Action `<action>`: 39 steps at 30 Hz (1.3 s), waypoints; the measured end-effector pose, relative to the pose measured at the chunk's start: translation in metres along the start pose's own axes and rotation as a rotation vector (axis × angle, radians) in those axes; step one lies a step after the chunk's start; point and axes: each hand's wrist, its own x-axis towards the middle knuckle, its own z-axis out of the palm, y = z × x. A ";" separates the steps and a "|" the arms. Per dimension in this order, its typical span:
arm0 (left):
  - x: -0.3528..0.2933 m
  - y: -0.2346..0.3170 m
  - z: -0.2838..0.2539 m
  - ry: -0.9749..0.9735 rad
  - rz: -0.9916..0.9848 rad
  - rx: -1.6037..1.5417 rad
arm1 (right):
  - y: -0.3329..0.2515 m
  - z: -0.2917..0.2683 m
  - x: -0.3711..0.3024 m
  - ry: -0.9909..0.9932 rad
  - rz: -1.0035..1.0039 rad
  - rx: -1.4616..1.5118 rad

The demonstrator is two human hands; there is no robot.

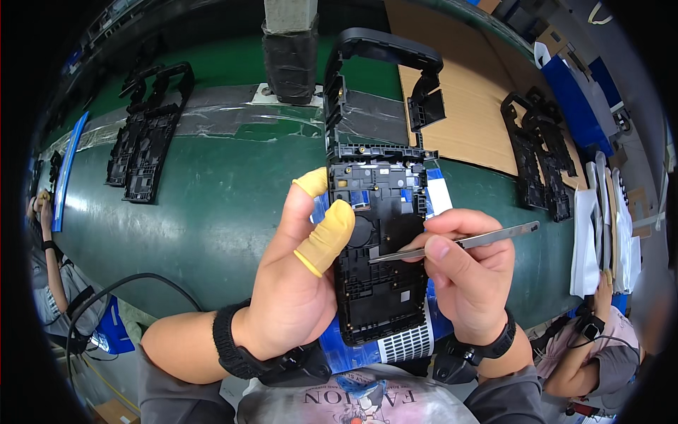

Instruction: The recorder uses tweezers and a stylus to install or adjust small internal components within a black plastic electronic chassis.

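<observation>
Carefully, tweezers (494, 235) poise over a black frame (387, 212)

At far left, 1 co-worker's hands (42, 205) show near a long blue strip (70, 173). Next come the left-side frames (152, 141), at least 2 of them, lying on a green table (233, 233). Toward the centre, the worker's left hand (296, 283), with yellow cots (328, 237) on 2 digits, grips the black frame by its left edge, thumb over the upper face; the remaining fingers are hidden. The frame sits mid-view, directly before the worker and above a blue sheet (349, 357), its open loop pointing away. The step in hand appears to be fine tweezer work inside it. The right hand (473, 275) pinches the tweezers between thumb and fingers, their tips slanting left to a small grey patch (373, 252) in the frame's lower half; whether they touch or hold anything cannot be told. The next move would seem to call for a firm left hold and small, exact motion at the tips. Further right, the right-side frames (533, 187) lie by a cardboard sheet (466, 120), with white packets (585, 240) beyond and 1 more co-worker (586, 353) at the edge.
</observation>
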 end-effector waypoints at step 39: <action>0.113 0.193 -0.051 0.441 1.125 1.428 | -0.091 -0.111 0.002 0.055 -0.529 0.640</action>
